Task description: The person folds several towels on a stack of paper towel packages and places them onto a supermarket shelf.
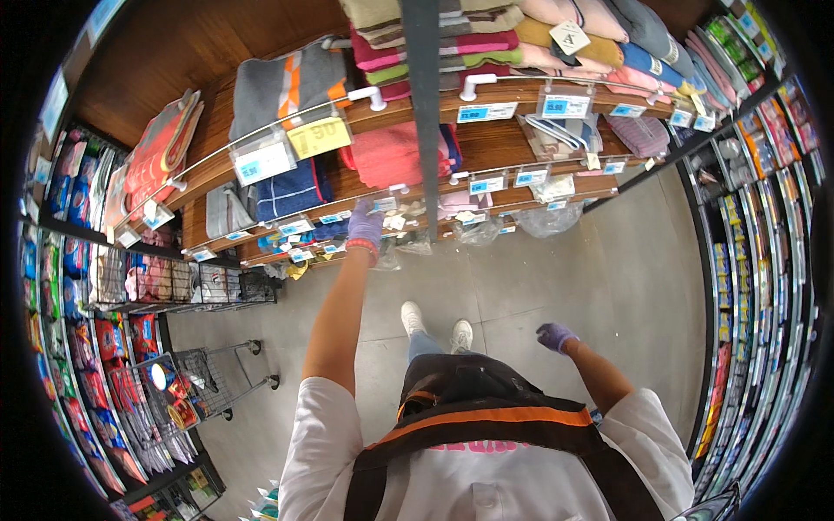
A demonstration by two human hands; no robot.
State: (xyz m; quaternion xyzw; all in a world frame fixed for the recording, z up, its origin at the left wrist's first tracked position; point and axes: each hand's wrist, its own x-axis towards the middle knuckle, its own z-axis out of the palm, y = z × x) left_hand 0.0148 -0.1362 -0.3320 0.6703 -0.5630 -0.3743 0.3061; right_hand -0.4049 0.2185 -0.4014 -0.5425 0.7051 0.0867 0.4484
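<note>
My left hand point(365, 225), in a purple glove with a red bracelet at the wrist, reaches to the edge of a wooden shelf, at a price tag point(386, 204). Whether its fingers grip the tag or the edge cannot be told. Just above it lies a folded coral towel point(384, 156); to its left is a folded navy towel point(290, 190). A folded grey towel with orange marks point(287, 81) lies on the shelf above. My right hand point(557, 337), also gloved in purple, hangs over the floor at my side with fingers curled; whether it holds anything cannot be told.
A dark metal post point(423, 124) divides the shelving. A wire shopping cart point(202, 378) with goods stands at the left, below a wire basket point(176, 280) of textiles. Packed shelves point(743, 312) line the right side. Plastic bags point(550, 220) hang or lie under the lowest shelf.
</note>
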